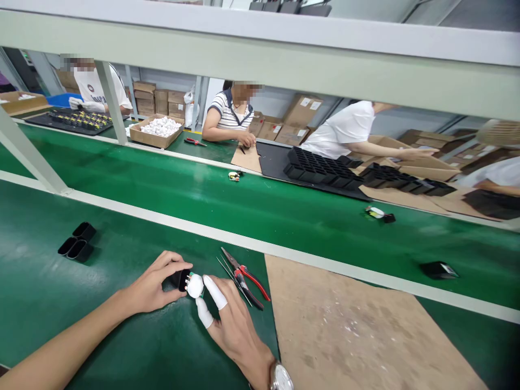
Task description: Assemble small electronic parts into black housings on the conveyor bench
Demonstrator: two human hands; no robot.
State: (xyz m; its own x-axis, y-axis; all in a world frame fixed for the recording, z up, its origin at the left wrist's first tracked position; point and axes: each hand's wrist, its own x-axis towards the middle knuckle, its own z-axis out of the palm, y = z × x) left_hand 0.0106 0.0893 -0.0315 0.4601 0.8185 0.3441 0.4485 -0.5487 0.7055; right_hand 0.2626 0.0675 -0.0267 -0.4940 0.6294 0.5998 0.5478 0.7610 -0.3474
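Note:
My left hand (152, 283) grips a small black plastic housing (180, 280) between thumb and fingers, just above the green bench. Facing it, my right hand (238, 325) pinches a circuit board with a round white part (195, 286); white finger cots cover the thumb and forefinger. The board meets the housing's open side, and how far it sits inside is hidden. To the right of my hands lie red-handled pliers (248, 281) beside thin metal tweezers (232, 277). Several black housings (79, 248) stand at the left.
Brown cardboard (345, 325) covers the bench at right. Beyond a pale rail (162, 218), a green conveyor belt (174, 187) carries scattered board assemblies (376, 212) and a black unit (439, 270). Co-workers sit opposite, near black trays (320, 168) and a box of white parts (156, 132). A beam (244, 54) crosses overhead.

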